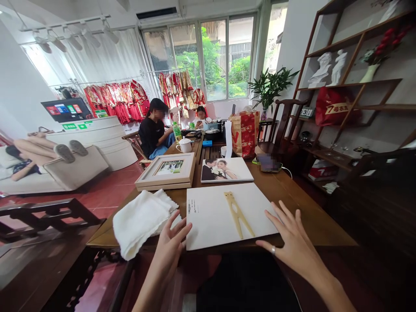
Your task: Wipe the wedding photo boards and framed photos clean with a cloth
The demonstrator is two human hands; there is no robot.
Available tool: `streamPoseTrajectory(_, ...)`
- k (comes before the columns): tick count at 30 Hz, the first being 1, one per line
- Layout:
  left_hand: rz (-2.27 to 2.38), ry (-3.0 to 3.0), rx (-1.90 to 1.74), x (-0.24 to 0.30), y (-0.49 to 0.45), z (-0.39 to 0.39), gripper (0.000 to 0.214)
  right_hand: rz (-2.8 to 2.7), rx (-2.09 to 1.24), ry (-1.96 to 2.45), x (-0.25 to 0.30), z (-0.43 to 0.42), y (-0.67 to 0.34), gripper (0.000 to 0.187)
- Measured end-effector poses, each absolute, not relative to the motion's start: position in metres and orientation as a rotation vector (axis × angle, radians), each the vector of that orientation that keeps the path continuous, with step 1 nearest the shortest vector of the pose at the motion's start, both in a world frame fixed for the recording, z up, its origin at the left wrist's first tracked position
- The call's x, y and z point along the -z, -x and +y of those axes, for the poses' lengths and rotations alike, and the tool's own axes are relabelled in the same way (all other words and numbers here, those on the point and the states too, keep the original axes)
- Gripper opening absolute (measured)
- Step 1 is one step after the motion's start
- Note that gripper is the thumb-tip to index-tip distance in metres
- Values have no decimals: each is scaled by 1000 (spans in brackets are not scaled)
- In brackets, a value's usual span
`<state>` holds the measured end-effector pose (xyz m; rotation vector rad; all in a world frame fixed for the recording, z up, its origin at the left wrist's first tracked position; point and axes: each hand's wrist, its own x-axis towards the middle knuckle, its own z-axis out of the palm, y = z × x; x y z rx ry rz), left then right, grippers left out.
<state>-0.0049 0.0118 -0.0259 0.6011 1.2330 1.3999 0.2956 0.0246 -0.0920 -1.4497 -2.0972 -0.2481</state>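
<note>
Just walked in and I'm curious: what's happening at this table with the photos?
A person sits at a wooden table with a white album lying flat in front of them. Their left hand is open at its left edge, beside a folded white cloth; the right hand, fingers spread, is at its lower right corner. A cream forked tool lies loose on the album. Behind it are a framed photo and a wedding picture.
</note>
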Motion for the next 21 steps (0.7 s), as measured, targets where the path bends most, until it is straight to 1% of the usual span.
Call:
streamPoseTrajectory(2,1197,-626,-1412,23,6,3,74,-2132,301,1313,79,19,-274,72)
streamPoseTrajectory(4,1194,-625,-1420,20,5,-6,77,-2205,285,1160,69,13,-253,63)
streamPoseTrajectory(8,1201,-619,-1472,13,2,-20,79,-2230,261,954,67,8,-230,72)
streamPoseTrajectory(12,1228,-662,-1548,7,-5,-32,72,-2155,323,827,73,13,-230,66)
streamPoseTrajectory(16,1220,-699,-1562,1,-11,-44,64,-2123,354,699,67,22,-232,56)
streamPoseTrajectory(21,1195,-825,-1590,-15,-10,-51,64,-2103,198,583,56,28,-240,58)
